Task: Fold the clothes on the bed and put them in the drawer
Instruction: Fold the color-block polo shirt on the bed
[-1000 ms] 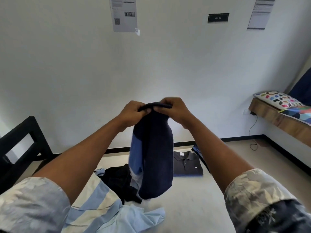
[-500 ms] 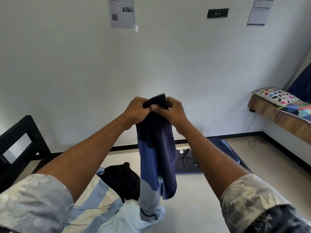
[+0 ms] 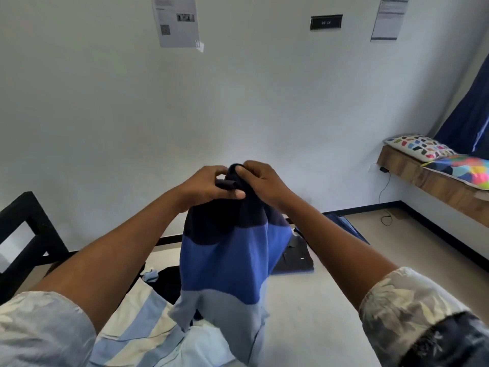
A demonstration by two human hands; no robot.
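The banded shirt (image 3: 227, 260) hangs at the centre of the frame, gathered at its navy top edge between our two hands. Our left hand (image 3: 203, 186) curls its fingers round a rolled bit of the dark fabric, thumb laid across the front. Our right hand (image 3: 262, 181), touching the left, pinches the same edge from the other side. Below the grip the cloth falls in three bands, navy, mid blue and pale blue. It is bunched rather than flat, and its lower hem reaches the striped pale-blue garment (image 3: 127, 321) at the lower left of the frame. Just behind that lies a black garment (image 3: 166, 282), unfolded. Right of centre a dark collared shirt (image 3: 296, 258), already folded, rests on a blue cloth (image 3: 341, 226) on the bed (image 3: 330, 308). A black frame (image 3: 26, 234) stands at the left edge; a patterned pillow (image 3: 418, 147) sits on a wooden ledge (image 3: 428, 181) at the right. No drawer is in view.

We judge the step in hand to be opening the shirt out for folding. To do it well, we would slide our hands apart along the top edge until each holds a shoulder and let the cloth hang flat. We would then lay it on the bare stretch of bed, clear of the folded shirt.
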